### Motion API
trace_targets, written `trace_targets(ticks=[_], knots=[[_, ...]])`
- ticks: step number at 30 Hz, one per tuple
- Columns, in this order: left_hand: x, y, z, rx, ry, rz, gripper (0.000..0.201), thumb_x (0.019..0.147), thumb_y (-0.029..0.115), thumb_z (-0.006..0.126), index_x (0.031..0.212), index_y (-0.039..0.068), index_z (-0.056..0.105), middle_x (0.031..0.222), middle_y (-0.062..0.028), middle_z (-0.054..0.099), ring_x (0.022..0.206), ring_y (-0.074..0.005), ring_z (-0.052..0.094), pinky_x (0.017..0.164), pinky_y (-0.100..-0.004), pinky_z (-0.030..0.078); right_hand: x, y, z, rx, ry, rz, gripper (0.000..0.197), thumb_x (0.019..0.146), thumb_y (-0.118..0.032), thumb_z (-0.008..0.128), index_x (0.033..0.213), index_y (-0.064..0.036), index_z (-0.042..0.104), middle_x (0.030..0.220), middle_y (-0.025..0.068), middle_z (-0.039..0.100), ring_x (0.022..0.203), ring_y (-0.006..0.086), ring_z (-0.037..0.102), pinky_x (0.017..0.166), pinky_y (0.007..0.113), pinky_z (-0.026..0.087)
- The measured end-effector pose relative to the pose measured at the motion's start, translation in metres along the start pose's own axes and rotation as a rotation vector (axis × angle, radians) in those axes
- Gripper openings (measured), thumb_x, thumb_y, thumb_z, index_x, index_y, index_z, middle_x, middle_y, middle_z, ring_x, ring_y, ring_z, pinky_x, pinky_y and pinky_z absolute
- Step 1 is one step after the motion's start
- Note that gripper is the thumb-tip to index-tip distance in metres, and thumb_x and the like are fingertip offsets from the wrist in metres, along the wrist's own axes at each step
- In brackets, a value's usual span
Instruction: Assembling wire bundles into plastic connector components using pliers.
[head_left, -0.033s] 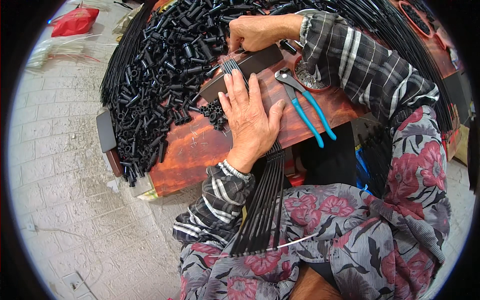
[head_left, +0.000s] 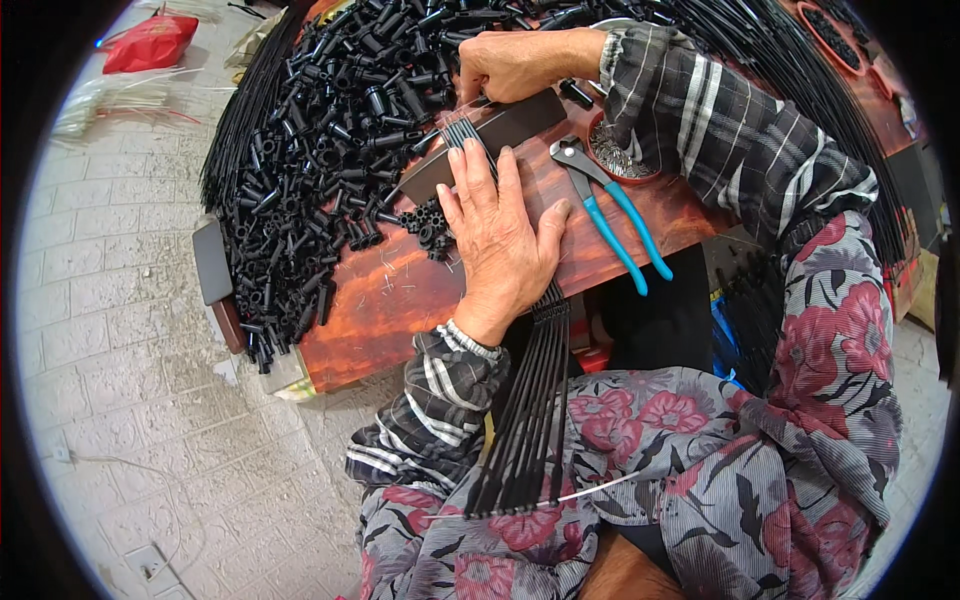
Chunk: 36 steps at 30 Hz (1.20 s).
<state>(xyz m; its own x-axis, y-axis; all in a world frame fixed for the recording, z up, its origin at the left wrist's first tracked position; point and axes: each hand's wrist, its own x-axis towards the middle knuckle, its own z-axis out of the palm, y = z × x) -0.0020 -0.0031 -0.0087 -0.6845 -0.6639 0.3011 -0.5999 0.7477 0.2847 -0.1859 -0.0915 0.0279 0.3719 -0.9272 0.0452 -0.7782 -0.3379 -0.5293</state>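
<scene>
Wears black sleeves with white checks and bunched cuffs. Also wears grey, thin-striped clothes with big pink flowers and black leaves.

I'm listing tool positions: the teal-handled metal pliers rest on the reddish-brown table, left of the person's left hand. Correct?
Wrong side: the head view shows the teal-handled metal pliers on the reddish-brown table, right of the left hand.

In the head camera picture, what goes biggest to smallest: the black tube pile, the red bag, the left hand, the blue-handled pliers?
1. Black tube pile
2. Left hand and blue-handled pliers: about equally long, so not ranked
3. Red bag; farther off, so real size unsure
</scene>
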Motion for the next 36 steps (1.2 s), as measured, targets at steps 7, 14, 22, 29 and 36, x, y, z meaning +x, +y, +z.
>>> trace_targets(ticks=[7, 14, 22, 29, 36], knots=[[0.001, 0.000, -0.001, 0.006, -0.025, 0.012, 0.064, 0.073, 0.031, 0.060, 0.122, -0.003, 0.035, 0.132, -0.0268, 0.019, 0.126, -0.0407, 0.013, 0.098, -0.0563, 0.013, 0.001, -0.004, -0.002, 0.016, -0.017, 0.007, 0.033, 0.060, 0.006, 0.046, 0.085, -0.0020, 0.066, 0.080, 0.0167, 0.063, 0.075, 0.0261, 0.061, 0.065, 0.034, 0.047], [0.001, 0.001, -0.001, -0.003, -0.026, 0.011, 0.064, 0.074, 0.031, 0.060, 0.122, -0.003, 0.035, 0.132, -0.0270, 0.019, 0.126, -0.0408, 0.013, 0.098, -0.0561, 0.012, 0.011, -0.006, 0.000, -0.108, 0.017, 0.011, 0.031, 0.062, 0.004, 0.051, 0.091, 0.0021, 0.062, 0.076, 0.0160, 0.063, 0.075, 0.0260, 0.061, 0.065, 0.033, 0.047], [0.003, 0.006, -0.002, -0.006, 0.000, 0.022, 0.064, 0.073, 0.030, 0.060, 0.122, -0.003, 0.035, 0.132, -0.0267, 0.020, 0.126, -0.0407, 0.014, 0.098, -0.0560, 0.013, 0.002, -0.015, -0.001, -0.035, 0.324, -0.128, 0.036, 0.060, 0.000, 0.058, 0.095, 0.0014, 0.060, 0.064, 0.0129, 0.060, 0.060, 0.0222, 0.060, 0.056, 0.032, 0.045], [0.000, 0.009, -0.004, -0.001, 0.019, 0.018, 0.062, 0.073, 0.031, 0.059, 0.122, 0.000, 0.037, 0.132, -0.0241, 0.021, 0.126, -0.0385, 0.014, 0.098, -0.0559, 0.013, -0.068, -0.050, -0.039, 0.188, -0.101, -0.018, 0.045, 0.059, -0.016, 0.074, 0.099, 0.0002, 0.060, 0.065, 0.0076, 0.060, 0.059, 0.0129, 0.058, 0.049, 0.027, 0.044], [-0.011, 0.010, -0.009, 0.076, 0.010, 0.047, 0.066, 0.072, 0.041, 0.058, 0.126, 0.010, 0.037, 0.135, -0.0212, 0.019, 0.128, -0.0370, 0.014, 0.099, -0.0556, 0.013, -0.133, -0.119, 0.030, 0.137, -0.164, -0.475, 0.042, 0.063, -0.030, 0.073, 0.088, 0.0016, 0.060, 0.086, 0.0135, 0.059, 0.066, 0.0277, 0.058, 0.054, 0.034, 0.045]])
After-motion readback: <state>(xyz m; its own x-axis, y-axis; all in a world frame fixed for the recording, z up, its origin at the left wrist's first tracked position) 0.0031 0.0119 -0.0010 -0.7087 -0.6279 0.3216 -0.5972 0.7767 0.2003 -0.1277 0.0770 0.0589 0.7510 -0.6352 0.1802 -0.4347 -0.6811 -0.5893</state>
